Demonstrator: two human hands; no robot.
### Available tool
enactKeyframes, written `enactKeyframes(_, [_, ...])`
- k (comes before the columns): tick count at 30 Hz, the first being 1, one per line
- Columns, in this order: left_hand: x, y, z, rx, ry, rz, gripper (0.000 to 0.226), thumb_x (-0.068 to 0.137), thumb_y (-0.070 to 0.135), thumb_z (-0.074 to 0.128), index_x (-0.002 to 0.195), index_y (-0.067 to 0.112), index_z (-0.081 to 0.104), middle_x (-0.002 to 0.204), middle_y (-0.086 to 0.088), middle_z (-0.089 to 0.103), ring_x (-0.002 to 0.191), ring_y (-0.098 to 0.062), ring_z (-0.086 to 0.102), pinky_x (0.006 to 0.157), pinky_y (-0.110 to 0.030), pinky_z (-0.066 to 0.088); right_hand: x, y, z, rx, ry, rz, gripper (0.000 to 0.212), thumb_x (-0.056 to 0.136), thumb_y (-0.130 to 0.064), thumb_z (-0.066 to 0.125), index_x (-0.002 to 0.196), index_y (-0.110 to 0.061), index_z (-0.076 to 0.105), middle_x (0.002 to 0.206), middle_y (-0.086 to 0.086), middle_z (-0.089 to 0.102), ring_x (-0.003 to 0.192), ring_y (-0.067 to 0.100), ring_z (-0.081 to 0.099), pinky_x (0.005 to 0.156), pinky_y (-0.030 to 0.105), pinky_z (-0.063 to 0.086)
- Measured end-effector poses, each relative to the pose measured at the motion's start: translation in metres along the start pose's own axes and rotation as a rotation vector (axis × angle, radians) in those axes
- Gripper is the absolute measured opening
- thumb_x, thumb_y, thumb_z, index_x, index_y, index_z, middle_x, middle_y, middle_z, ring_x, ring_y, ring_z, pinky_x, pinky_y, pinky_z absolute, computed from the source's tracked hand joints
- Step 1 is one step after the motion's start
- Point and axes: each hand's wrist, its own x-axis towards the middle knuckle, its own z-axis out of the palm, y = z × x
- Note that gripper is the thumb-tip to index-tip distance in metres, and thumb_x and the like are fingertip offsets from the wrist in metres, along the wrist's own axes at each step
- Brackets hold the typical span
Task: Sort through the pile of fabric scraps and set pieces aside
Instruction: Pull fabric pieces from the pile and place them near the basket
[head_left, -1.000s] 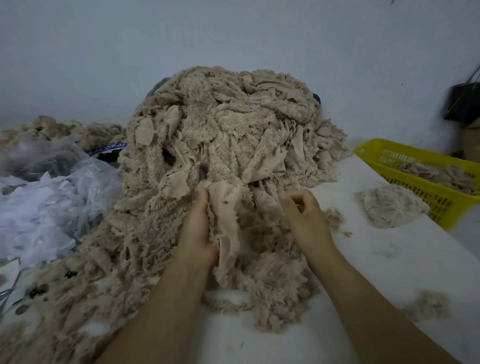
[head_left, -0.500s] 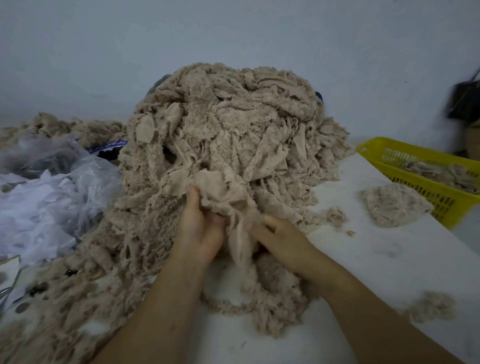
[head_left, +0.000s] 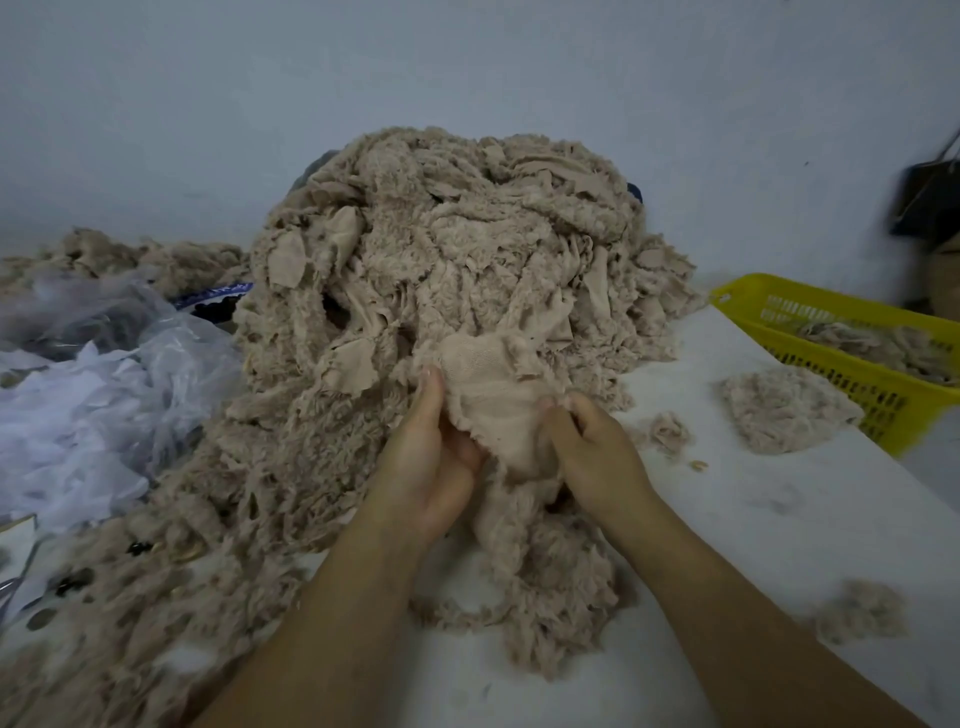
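Head view, looking down over both forearms. A big pile (head_left: 441, 249) of beige fabric scraps rises in the middle of the white desk (head_left: 779, 519), reaching back to the wall and spilling forward to the left and down to the near edge.

At the front of the pile both hands are on one smooth beige piece (head_left: 493, 400). The left hand (head_left: 431, 467) is turned palm up under the piece's left edge, thumb pointing up along the cloth, fingers tucked beneath: a closed grip on the piece. The right hand (head_left: 597, 452) shows its back, fingers curled in and pinching the right edge, so that grip is closed on the same piece. The piece is stretched between the two hands, its lower end hanging into the fluffy scraps below.

To the right, well apart from the pile, a flat heap (head_left: 784, 410) of scraps lies on the desk just beside a yellow basket (head_left: 857, 384), which holds more scraps. A small scrap (head_left: 667, 431) lies between the right hand and the heap. Clear plastic bags (head_left: 104, 395) sit at far left.
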Motion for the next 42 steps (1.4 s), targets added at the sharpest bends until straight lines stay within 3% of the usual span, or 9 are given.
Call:
enactKeyframes(3, [-0.001,0.000,0.004,0.115,0.014,-0.023,0.060,0.103,0.052,0.031,0.136,0.009,0.057,0.130,-0.011,0.067,0.124,-0.024,0.061,0.101,-0.036,0.052,0.002,0.001,-0.003,0.114,0.048,0.075,0.039,0.102,-0.037,0.048,0.067,-0.019,0.044,0.058,-0.017,0.046,0.049,-0.005,0.043,0.047,0.011,0.032])
enactKeyframes(7, [-0.014,-0.004,0.010,0.531,-0.071,-0.086,0.080,0.086,0.077,0.044,0.130,0.013,0.064,0.126,-0.012,0.069,0.120,-0.025,0.064,0.105,-0.040,0.047,0.001,0.001,-0.002,0.197,-0.030,0.130,0.043,0.101,-0.050,0.042,0.126,-0.025,0.065,0.123,-0.012,0.065,0.114,-0.001,0.058,0.103,0.024,0.045])
enactKeyframes(11, [-0.016,-0.015,0.009,0.924,0.053,0.004,0.045,0.079,0.066,0.068,0.086,0.021,0.074,0.092,-0.007,0.077,0.090,-0.024,0.073,0.088,-0.046,0.056,0.001,0.000,-0.004,0.196,0.000,0.159,0.033,0.101,-0.051,0.041,0.102,-0.035,0.069,0.098,-0.028,0.070,0.092,-0.014,0.062,0.080,0.010,0.049])
enactKeyframes(17, [-0.014,-0.017,0.008,0.674,-0.029,0.017,0.026,0.095,0.043,0.059,0.092,0.027,0.079,0.092,-0.002,0.078,0.089,-0.016,0.074,0.076,-0.028,0.059,0.006,0.004,-0.001,0.235,0.137,0.270,0.041,0.097,-0.044,0.046,0.068,-0.029,0.070,0.081,-0.004,0.071,0.083,0.015,0.068,0.077,0.035,0.055])
enactKeyframes(23, [-0.007,0.014,-0.001,0.083,0.150,0.017,0.035,0.084,0.035,0.066,0.106,0.011,0.078,0.107,-0.012,0.075,0.095,-0.022,0.074,0.073,-0.033,0.060,0.019,0.007,-0.040,0.472,0.292,0.392,0.049,0.105,-0.036,0.036,0.074,-0.010,0.064,0.060,0.002,0.056,0.039,0.009,0.043,0.042,0.025,0.035])
enactKeyframes(29, [0.000,0.014,-0.003,-0.096,0.295,-0.027,0.029,0.100,0.024,0.055,0.120,0.008,0.066,0.105,-0.009,0.075,0.091,-0.017,0.073,0.091,-0.035,0.058,-0.007,-0.013,-0.004,0.020,-0.293,0.095,0.062,0.065,-0.097,0.034,0.097,-0.055,0.067,0.083,-0.037,0.065,0.077,-0.018,0.060,0.075,0.016,0.045])
enactKeyframes(32, [0.001,0.020,-0.007,-0.229,0.275,0.004,0.031,0.103,0.028,0.049,0.118,0.006,0.066,0.098,-0.009,0.076,0.086,-0.016,0.074,0.080,-0.034,0.062,-0.012,-0.009,0.001,-0.092,-0.500,0.081,0.028,0.073,-0.077,0.060,0.096,-0.063,0.050,0.086,-0.054,0.054,0.082,-0.034,0.048,0.065,-0.002,0.040])
enactKeyframes(38, [0.005,0.029,-0.013,-0.385,0.384,0.148,0.022,0.105,0.022,0.047,0.099,0.008,0.063,0.085,-0.003,0.071,0.062,-0.008,0.071,0.053,-0.020,0.056,-0.001,-0.003,-0.013,0.194,-0.194,0.228,0.030,0.095,-0.040,0.060,0.080,-0.015,0.056,0.079,0.004,0.056,0.074,0.020,0.055,0.071,0.029,0.041])
enactKeyframes(42, [0.002,0.029,-0.011,-0.293,0.378,0.228,0.021,0.106,0.019,0.047,0.103,0.009,0.065,0.082,-0.001,0.077,0.069,-0.007,0.073,0.058,-0.022,0.058,0.002,-0.008,-0.021,0.561,-0.130,0.344,0.036,0.100,-0.040,0.052,0.094,-0.018,0.080,0.100,0.006,0.077,0.088,0.018,0.074,0.062,0.023,0.056])
